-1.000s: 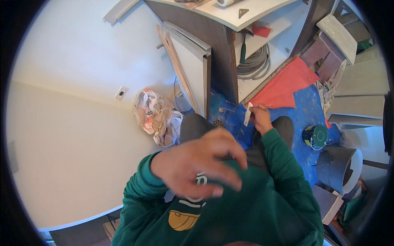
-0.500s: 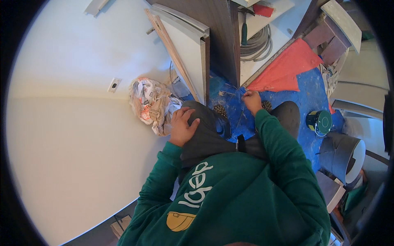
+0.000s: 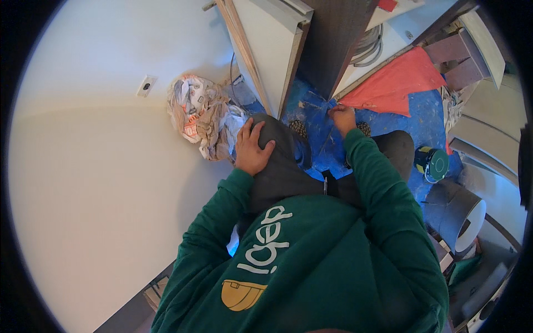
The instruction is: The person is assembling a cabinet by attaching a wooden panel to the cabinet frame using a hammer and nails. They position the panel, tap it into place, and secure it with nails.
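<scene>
The left hand (image 3: 252, 149) is laid flat, fingers spread and released, on the dark-trousered left knee (image 3: 277, 161), just beside a crumpled bundle of white and orange printed paper (image 3: 200, 114) lying against the white wall. The right hand (image 3: 342, 117) is stretched forward to the blue plastic floor sheet (image 3: 316, 119), at the lower corner of a red-orange triangular sheet (image 3: 397, 86); its fingers are curled down, but whether anything is pinched cannot be told. A round green-lidded tin (image 3: 433, 162) stands well apart to the right.
</scene>
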Available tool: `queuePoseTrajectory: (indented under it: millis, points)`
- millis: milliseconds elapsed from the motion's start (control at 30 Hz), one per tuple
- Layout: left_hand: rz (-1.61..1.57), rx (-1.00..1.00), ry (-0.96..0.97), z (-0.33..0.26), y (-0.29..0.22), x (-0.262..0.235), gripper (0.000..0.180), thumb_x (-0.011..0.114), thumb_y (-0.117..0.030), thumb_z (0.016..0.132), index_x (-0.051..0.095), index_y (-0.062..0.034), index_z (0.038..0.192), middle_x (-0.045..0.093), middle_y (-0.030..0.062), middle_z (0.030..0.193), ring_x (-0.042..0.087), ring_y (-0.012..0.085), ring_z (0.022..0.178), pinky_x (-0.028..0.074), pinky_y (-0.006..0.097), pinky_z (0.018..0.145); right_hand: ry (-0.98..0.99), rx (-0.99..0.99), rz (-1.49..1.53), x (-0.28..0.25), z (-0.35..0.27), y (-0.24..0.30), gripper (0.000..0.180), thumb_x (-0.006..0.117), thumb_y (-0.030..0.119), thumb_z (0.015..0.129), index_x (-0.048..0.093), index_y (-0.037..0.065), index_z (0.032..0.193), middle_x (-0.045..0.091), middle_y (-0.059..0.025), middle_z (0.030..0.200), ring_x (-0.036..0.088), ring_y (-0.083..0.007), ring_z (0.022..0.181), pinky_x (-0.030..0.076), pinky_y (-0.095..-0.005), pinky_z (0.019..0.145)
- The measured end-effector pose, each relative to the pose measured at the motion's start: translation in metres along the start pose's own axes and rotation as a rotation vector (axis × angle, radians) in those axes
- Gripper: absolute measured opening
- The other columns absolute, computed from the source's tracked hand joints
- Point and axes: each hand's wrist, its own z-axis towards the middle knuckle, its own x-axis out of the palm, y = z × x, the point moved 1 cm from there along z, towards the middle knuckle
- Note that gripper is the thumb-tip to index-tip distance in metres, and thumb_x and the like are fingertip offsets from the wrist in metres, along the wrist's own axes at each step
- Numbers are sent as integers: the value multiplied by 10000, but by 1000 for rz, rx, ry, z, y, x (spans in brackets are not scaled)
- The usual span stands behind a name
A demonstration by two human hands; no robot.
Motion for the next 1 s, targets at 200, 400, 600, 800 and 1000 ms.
queuePoseTrajectory:
  millis: [200,400,600,800,1000]
  points:
    - [-30,-26,-6,1,5,-3,658,762,-311,822,562,-105,1414,402,216,1562,349,422,1438,310,519,1188,91,308,520,-7,-13,49,85,666,127,925,658,54,883,667,-43,756,626,-150,677,495,-305,602]
    - [-73,-6,-21,4,9,-4,668,743,-378,808,564,-153,1411,397,201,1577,356,433,1440,306,550,1173,350,59,746,-73,-76,155,78,657,106,951,650,34,978,676,-74,806,638,-166,694,521,-275,663]
    - [-87,-69,-12,-3,11,-3,670,749,-378,803,559,-166,1410,373,165,1598,333,422,1457,285,562,1181,376,-732,593,-226,-153,322,161,731,158,911,649,33,969,677,-109,859,670,-223,845,550,-354,748]
    - [-63,-80,-7,-6,10,-1,685,751,-370,798,551,-175,1423,371,146,1604,301,412,1480,277,565,1184,-240,-1241,268,-336,-164,477,151,679,105,975,688,-22,1057,694,-97,938,653,-192,874,520,-315,841]
    - [-82,-72,-25,-7,6,1,691,761,-362,785,556,-184,1420,376,155,1605,307,414,1479,275,565,1187,-607,-1393,-753,-334,-88,547,152,689,165,946,712,32,1015,698,-128,854,672,-251,788,537,-360,714]
